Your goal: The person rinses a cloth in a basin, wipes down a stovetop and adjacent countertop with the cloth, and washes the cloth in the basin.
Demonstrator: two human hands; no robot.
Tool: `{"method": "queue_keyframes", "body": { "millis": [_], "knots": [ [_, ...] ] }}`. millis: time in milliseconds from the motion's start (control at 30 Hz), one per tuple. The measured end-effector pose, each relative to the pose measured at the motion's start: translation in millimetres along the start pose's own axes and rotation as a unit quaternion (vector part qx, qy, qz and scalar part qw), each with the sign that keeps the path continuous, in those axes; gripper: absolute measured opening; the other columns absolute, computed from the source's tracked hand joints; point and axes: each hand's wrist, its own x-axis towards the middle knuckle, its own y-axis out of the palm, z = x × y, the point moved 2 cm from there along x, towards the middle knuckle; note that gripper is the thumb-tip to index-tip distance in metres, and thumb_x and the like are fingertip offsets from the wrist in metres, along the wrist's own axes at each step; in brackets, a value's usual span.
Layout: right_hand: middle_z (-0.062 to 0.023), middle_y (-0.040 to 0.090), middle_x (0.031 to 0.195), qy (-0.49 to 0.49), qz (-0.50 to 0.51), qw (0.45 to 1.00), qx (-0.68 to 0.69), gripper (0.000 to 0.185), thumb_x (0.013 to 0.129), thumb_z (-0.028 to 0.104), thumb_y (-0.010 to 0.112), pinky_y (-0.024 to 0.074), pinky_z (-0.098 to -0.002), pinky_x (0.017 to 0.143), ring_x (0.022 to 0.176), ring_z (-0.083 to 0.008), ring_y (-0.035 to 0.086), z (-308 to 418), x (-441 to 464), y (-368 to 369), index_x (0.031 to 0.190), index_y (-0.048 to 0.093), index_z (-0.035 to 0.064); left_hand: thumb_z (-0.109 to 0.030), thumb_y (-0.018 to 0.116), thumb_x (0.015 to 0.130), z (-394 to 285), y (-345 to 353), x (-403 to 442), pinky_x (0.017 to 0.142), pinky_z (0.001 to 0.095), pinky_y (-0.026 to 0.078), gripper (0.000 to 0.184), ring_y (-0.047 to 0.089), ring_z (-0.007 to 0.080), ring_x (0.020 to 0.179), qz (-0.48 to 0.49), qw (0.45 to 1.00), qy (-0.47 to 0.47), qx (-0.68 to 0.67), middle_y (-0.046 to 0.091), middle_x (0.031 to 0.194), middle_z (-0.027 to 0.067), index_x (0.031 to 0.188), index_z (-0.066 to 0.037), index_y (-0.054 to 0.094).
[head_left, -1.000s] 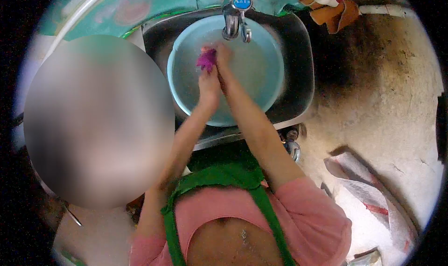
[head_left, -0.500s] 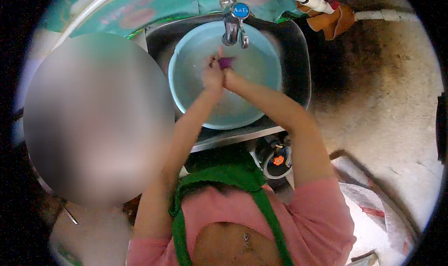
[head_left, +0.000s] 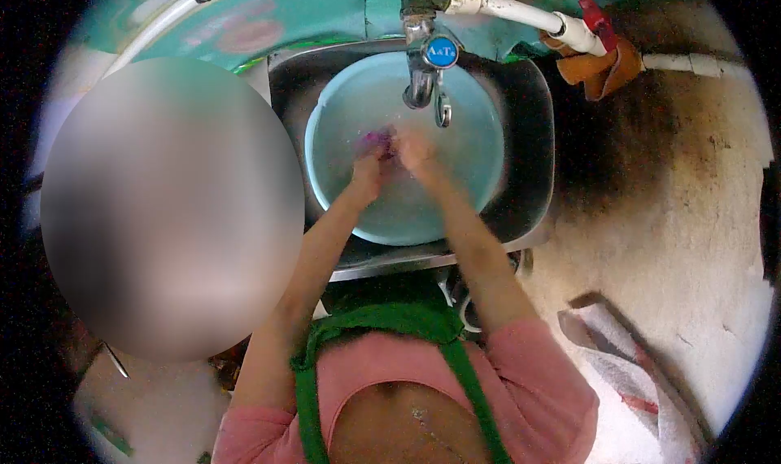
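A light blue round basin [head_left: 319, 191] filled with cloudy water sits in the metal sink. My left hand [head_left: 368, 173] is over the basin, its fingers closed around a small purple item [head_left: 374, 142], whose kind I cannot make out. Close beside it, my right hand [head_left: 417, 152] is smeared by motion, so its fingers do not show clearly. Whether it touches the purple item is hard to see.
A metal faucet [head_left: 419, 81] with a blue badge hangs over the basin. The dark sink [head_left: 529, 138] surrounds it. White pipes [head_left: 512, 10] with a red valve handle [head_left: 598, 23] run behind. At right lies a white cloth with red marks [head_left: 626, 391].
My hands were together near the basin's middle and have come slightly apart, lower in view. The purple item is now at my left hand. The whole view has shifted a little.
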Motion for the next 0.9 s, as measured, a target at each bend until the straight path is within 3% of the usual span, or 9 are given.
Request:
{"method": "queue_keyframes", "body": {
  "millis": [100, 133, 233, 467, 533, 667, 767, 867, 900],
  "knots": [
    [-0.0136, 0.058, 0.074, 0.296, -0.131, 0.937, 0.129, 0.018, 0.074, 0.02, 0.055, 0.0452, -0.0383, 0.063, 0.071, -0.0301, 0.057, 13.4, 4.3, 6.4, 0.086, 0.057, 0.007, -0.033, 0.04, 0.087, -8.1, 17.3, 3.7, 0.08, 0.0413, 0.044, 0.034, 0.053, 0.0226, 0.088, 0.063, 0.978, -0.024, -0.197, 0.054, 0.1, 0.0081, 0.108, -0.009, 0.049],
    [-0.0137, 0.058, 0.075, 0.249, -0.156, 0.938, 0.185, 0.017, 0.071, 0.016, 0.058, 0.0446, -0.0393, 0.064, 0.071, -0.0302, 0.057, 47.6, 2.2, -20.4, 0.084, 0.055, 0.0051, -0.033, 0.04, 0.087, 3.4, 6.3, 25.9, 0.08, 0.0413, 0.044, 0.034, 0.053, 0.0226, 0.088, 0.065, 0.977, -0.021, -0.201, 0.054, 0.1, 0.0081, 0.108, -0.009, 0.049],
    [-0.0125, 0.056, 0.075, 0.169, -0.214, 0.937, 0.219, 0.017, 0.068, 0.011, 0.061, 0.0436, -0.0388, 0.062, 0.069, -0.0284, 0.056, 93.2, -12.8, -42.2, 0.08, 0.052, 0.0031, -0.033, 0.041, 0.087, 27.9, -16.6, 63.1, 0.077, 0.0403, 0.044, 0.031, 0.053, 0.0226, 0.085, 0.409, 0.704, -0.079, -0.575, 0.054, 0.098, 0.0077, 0.106, -0.01, 0.05],
    [-0.0143, 0.056, 0.072, 0.096, -0.184, 0.959, 0.193, 0.016, 0.076, 0.016, 0.05, 0.0435, -0.0356, 0.06, 0.065, -0.0285, 0.056, 37.8, -1.3, -17.4, 0.085, 0.055, 0.0046, -0.034, 0.043, 0.086, -1.0, 5.7, 0.4, 0.076, 0.0404, 0.043, 0.03, 0.053, 0.0229, 0.085, 0.358, 0.903, -0.029, -0.235, 0.055, 0.097, 0.007, 0.103, -0.011, 0.051],
    [-0.015, 0.056, 0.071, 0.12, -0.086, 0.963, 0.224, 0.016, 0.077, 0.016, 0.049, 0.0431, -0.0374, 0.06, 0.066, -0.0296, 0.056, 13.3, 12.9, -24.9, 0.087, 0.054, 0.0043, -0.035, 0.044, 0.086, 5.5, 10.4, -5.7, 0.075, 0.0434, 0.042, 0.03, 0.052, 0.0236, 0.087, 0.073, 0.989, -0.03, -0.124, 0.055, 0.096, 0.0069, 0.102, -0.01, 0.051],
    [-0.0171, 0.055, 0.075, 0.169, -0.059, 0.981, -0.07, 0.016, 0.078, 0.017, 0.049, 0.0416, -0.0426, 0.061, 0.071, -0.0315, 0.055, 7.2, 8.7, -26.2, 0.086, 0.053, 0.0038, -0.034, 0.043, 0.086, 6.7, -6.9, 4.7, 0.082, 0.0459, 0.038, 0.03, 0.048, 0.0239, 0.096, 0.05, 0.992, -0.065, -0.098, 0.055, 0.095, 0.0089, 0.104, -0.011, 0.049],
    [-0.0142, 0.055, 0.073, 0.159, -0.175, 0.97, -0.065, 0.017, 0.076, 0.019, 0.053, 0.0431, -0.0388, 0.065, 0.076, -0.0303, 0.054, 66.9, -18.0, -28.8, 0.087, 0.054, 0.0053, -0.036, 0.042, 0.086, -11.7, 3.2, 8.9, 0.085, 0.0505, 0.038, 0.031, 0.05, 0.0272, 0.092, 0.14, 0.934, -0.075, -0.321, 0.054, 0.093, 0.0099, 0.101, -0.009, 0.049],
    [-0.0096, 0.056, 0.069, 0.221, -0.213, 0.911, 0.275, 0.018, 0.073, 0.022, 0.058, 0.0426, -0.0351, 0.072, 0.078, -0.0279, 0.053, 96.9, -20.9, -31.2, 0.085, 0.058, 0.0087, -0.034, 0.045, 0.084, -11.0, -5.7, 11.9, 0.081, 0.04, 0.045, 0.032, 0.053, 0.0266, 0.087, 0.32, 0.891, -0.069, -0.316, 0.055, 0.098, 0.0106, 0.101, -0.008, 0.051],
    [-0.0086, 0.056, 0.068, 0.148, -0.24, 0.934, 0.219, 0.021, 0.07, 0.025, 0.063, 0.0415, -0.0359, 0.069, 0.073, -0.0265, 0.053, 102.0, -17.7, -31.9, 0.08, 0.057, 0.0078, -0.036, 0.045, 0.084, -20.9, 5.5, -5.0, 0.081, 0.0401, 0.045, 0.033, 0.053, 0.026, 0.086, 0.234, 0.93, -0.034, -0.283, 0.055, 0.095, 0.0101, 0.099, -0.008, 0.051]
  ]
}}
